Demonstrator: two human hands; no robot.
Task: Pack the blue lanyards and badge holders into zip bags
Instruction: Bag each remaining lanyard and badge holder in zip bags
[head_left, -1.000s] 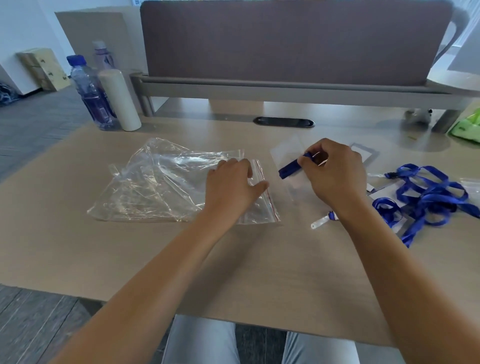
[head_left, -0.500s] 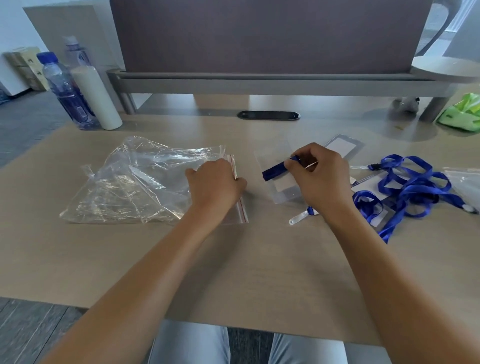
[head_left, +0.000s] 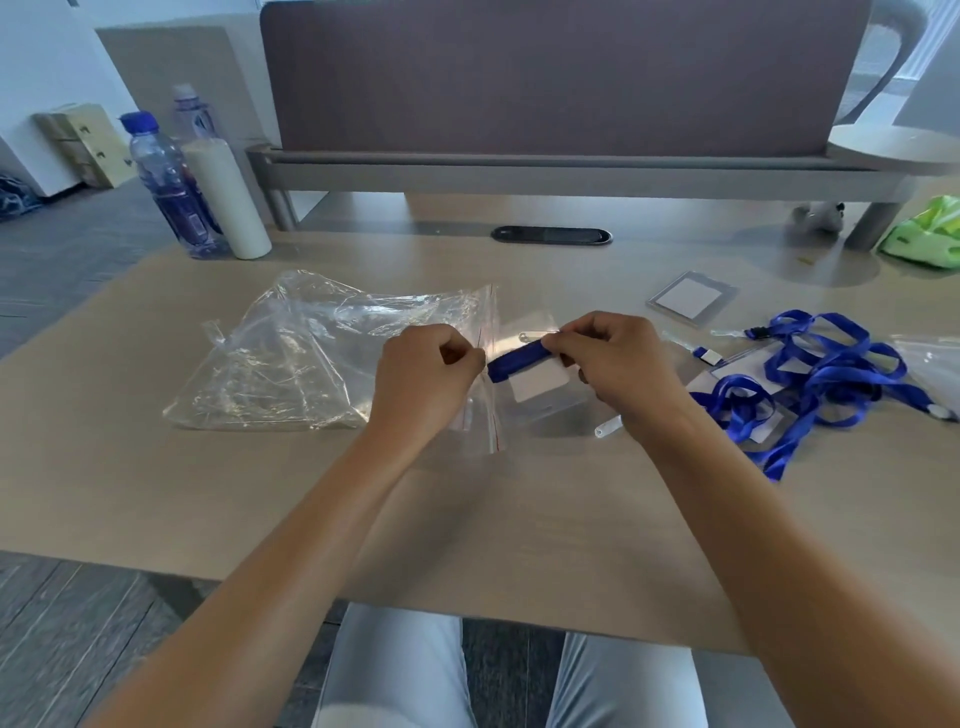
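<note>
A pile of clear zip bags (head_left: 301, 358) lies on the desk's left half. My left hand (head_left: 423, 376) pinches the red-lined mouth of the top zip bag (head_left: 485, 415) and lifts it. My right hand (head_left: 615, 361) holds a folded blue lanyard (head_left: 517, 361) together with a clear badge holder (head_left: 537, 384), the lanyard's end right at the bag's mouth. A tangle of more blue lanyards (head_left: 826, 374) with badge holders lies to the right. One separate badge holder (head_left: 691, 299) rests further back.
Two water bottles (head_left: 166, 187) and a white cylinder (head_left: 226, 200) stand at the back left of the desk (head_left: 519, 519). A partition (head_left: 545, 78) rises behind it. A green packet (head_left: 927, 234) lies at the far right, another clear bag (head_left: 930, 364) at the right edge.
My left hand has closed on the zip bag's mouth and raised it. My right hand has brought the folded lanyard and badge holder leftward up to the opening.
</note>
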